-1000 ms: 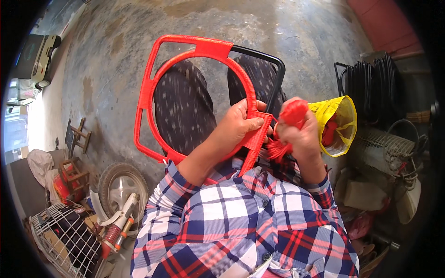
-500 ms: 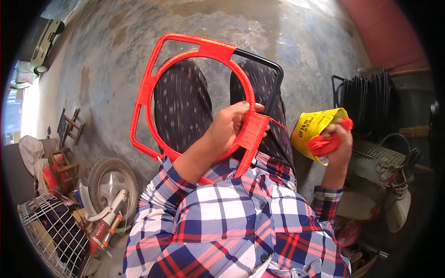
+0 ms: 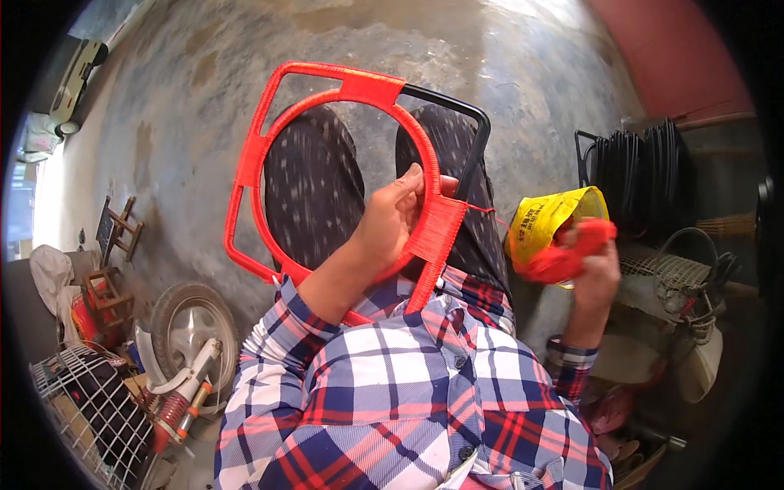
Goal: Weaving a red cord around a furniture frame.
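A squarish metal frame with a round ring inside (image 3: 436, 232) lies across my lap, mostly wrapped in red cord. Its far right corner is bare black metal (image 3: 483, 122). My left hand (image 3: 394, 214) grips the ring's right side beside a broad wrapped bridge, thumb on the inside and some fingers behind the frame. Off to the right, my right hand (image 3: 601, 276) is closed on a bundle of red cord (image 3: 592, 237), blurred by motion. From the bridge a thin red strand (image 3: 482, 209) runs toward the bundle. Behind the bundle is an open yellow bag (image 3: 539, 216).
Several black metal frames (image 3: 637, 159) stand at the right, near a wire rack (image 3: 670, 272). On the left are a spoked wheel (image 3: 194, 327), a white wire basket (image 3: 82, 400) and small wooden stools (image 3: 106, 294). Grey concrete floor (image 3: 237, 49) stretches ahead.
The frame sits slightly further left in view. My left thumb has shifted inward along the ring. My right hand has turned the red bundle, and the strand hangs slacker.
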Available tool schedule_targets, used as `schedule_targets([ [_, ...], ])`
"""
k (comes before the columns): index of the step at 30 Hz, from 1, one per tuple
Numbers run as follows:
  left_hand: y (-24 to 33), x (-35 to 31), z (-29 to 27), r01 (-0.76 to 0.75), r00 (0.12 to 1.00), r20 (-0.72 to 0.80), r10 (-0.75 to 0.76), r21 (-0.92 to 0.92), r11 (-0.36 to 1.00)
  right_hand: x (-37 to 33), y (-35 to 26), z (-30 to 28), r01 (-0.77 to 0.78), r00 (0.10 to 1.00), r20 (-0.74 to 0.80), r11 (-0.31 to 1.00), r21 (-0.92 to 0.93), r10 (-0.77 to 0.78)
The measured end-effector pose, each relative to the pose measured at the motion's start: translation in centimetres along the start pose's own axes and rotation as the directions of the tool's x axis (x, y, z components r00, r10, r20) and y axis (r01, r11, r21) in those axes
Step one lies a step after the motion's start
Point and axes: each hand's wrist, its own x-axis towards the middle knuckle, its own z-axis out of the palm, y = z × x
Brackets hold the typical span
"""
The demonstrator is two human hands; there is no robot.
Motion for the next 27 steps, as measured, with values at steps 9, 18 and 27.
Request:
schedule_targets([
  [9,0.1,-0.7,0.6,0.065,0.986,0.166,-0.035,-0.179,0.982,4.6,3.9,12.3,0.081,0.895,0.391,0.784,-0.616,0.214],
  [18,-1.0,0.0,-0.9,-0.08,0.996,0.016,0.083,-0.123,0.989,6.2,3.1,12.1,0.037,0.969,0.248,0.987,-0.153,0.002],
  [27,-0.7,-1.5,1.3,-0.556,0.463,0.324,0.825,0.831,-0.014,6.7,2.3,16.7,0.679,0.719,0.539,0.279,-0.68,-0.439],
])
